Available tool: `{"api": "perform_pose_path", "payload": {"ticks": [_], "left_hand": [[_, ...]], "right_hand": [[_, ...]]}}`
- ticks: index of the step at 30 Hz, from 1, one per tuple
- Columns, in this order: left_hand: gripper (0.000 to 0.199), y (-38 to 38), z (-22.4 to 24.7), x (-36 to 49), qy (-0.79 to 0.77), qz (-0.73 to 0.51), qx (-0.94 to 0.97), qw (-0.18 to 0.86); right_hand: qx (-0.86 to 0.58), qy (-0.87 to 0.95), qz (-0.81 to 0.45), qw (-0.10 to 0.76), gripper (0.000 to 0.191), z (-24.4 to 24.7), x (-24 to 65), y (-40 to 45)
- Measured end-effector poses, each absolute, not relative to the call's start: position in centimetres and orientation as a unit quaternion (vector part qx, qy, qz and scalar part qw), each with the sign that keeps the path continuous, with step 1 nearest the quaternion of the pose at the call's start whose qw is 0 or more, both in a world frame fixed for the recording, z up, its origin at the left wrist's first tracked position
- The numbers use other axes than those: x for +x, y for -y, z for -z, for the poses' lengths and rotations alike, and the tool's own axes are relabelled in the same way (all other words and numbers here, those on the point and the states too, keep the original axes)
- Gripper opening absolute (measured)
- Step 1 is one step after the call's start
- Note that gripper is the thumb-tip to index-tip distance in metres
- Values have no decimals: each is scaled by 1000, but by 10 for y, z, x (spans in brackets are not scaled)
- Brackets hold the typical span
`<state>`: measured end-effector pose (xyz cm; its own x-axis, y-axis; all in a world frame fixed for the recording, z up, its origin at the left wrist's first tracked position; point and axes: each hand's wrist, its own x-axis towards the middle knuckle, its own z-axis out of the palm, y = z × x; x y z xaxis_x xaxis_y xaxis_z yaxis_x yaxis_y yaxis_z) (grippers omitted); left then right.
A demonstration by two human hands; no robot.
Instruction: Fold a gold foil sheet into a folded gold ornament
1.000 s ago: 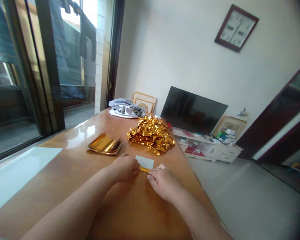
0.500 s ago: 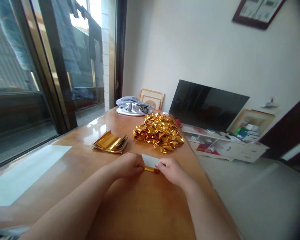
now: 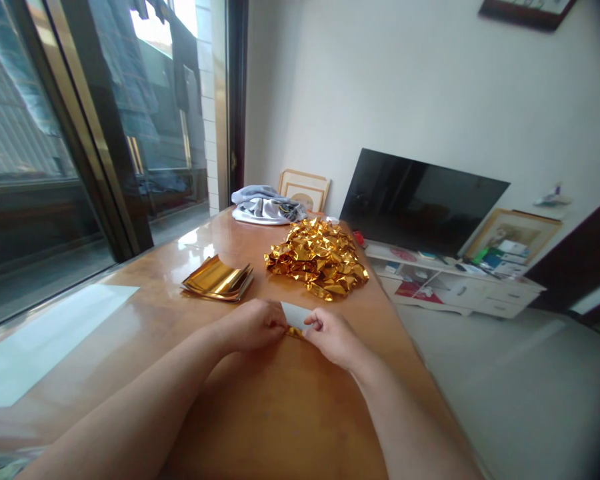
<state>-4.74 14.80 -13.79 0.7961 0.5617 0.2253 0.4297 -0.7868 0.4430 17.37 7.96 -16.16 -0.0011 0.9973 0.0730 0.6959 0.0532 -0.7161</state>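
Observation:
A small sheet of foil paper (image 3: 295, 315), white on its upper face with a gold folded strip along the near edge, lies on the wooden table (image 3: 280, 413). My left hand (image 3: 263, 325) is closed on its left end. At the right end my right hand (image 3: 329, 335) pinches the gold edge, fingers curled. Beyond the hands is a heap of folded gold foil pieces (image 3: 320, 260). A stack of gold foil sheets (image 3: 217, 279), curled at the edges, rests to the left of the heap.
Folded clothes (image 3: 265, 205) lie at the table's far end, near leaning picture frames (image 3: 305, 187). A pale sheet (image 3: 55, 340) is at the left edge. Right of the table stands a white cabinet (image 3: 460, 287) below a black television (image 3: 420, 200).
My right hand has shifted slightly left along the gold edge, and its index finger is more raised and curled. The gold strip between the hands looks shorter. The camera view has shifted a little.

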Motion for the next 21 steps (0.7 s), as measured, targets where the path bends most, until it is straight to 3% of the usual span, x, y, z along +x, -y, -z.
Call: {"api": "perform_pose_path", "payload": {"ticks": [3, 8, 14, 17, 21], "left_hand": [[21, -147, 136, -46, -244, -171, 935, 192], [21, -146, 132, -46, -248, -240, 920, 184], [20, -151, 127, -47, -352, -390, 832, 178], [30, -150, 126, -45, -414, -395, 782, 248], [39, -139, 124, -37, -360, -345, 739, 453]], "right_hand": [[-641, 635, -311, 299, 14, 164, 174, -82], [-629, 643, -303, 315, 11, 163, 174, -85], [-603, 556, -392, 417, 14, 148, 172, -84], [-571, 470, -462, 490, 19, 140, 169, -81], [-527, 413, -525, 526, 26, 135, 161, -77]]}}
